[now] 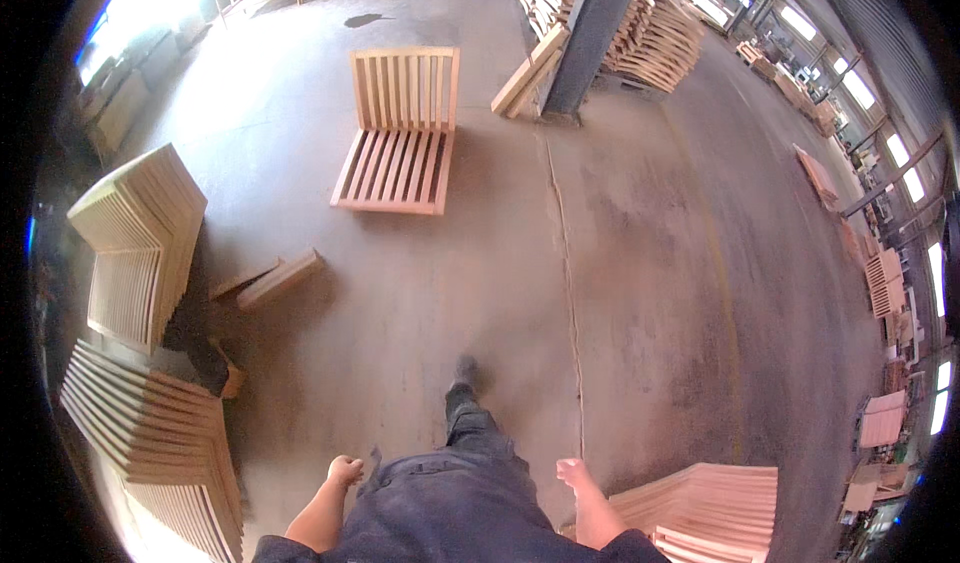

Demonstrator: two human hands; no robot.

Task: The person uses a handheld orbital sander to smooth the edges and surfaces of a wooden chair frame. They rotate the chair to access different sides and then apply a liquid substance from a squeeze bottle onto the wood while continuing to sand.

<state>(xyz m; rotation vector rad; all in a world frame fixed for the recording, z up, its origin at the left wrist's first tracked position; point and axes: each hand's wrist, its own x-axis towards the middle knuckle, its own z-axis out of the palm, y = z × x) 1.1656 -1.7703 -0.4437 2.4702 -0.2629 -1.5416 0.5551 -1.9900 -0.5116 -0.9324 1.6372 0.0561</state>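
Note:
My left hand (346,470) hangs beside my dark clothing with its fingers curled in and nothing seen in them. On the other side my right hand (573,473) is also loosely closed, holding nothing that shows. Neither one touches anything. One leg is stretched forward on the concrete floor. Ahead stands a slatted wooden seat frame (395,168) with its back upright. A stack of slatted wooden frames (700,508) lies to the right of my right hand, apart from it.
Nested slatted frames (150,413) are stacked along the left, with another angled stack (140,243) farther on. Short wooden beams (280,278) lie beside them. A dark steel column (590,38) stands ahead, a timber piece (528,71) leaning near it. Behind are piled curved wooden parts (655,43).

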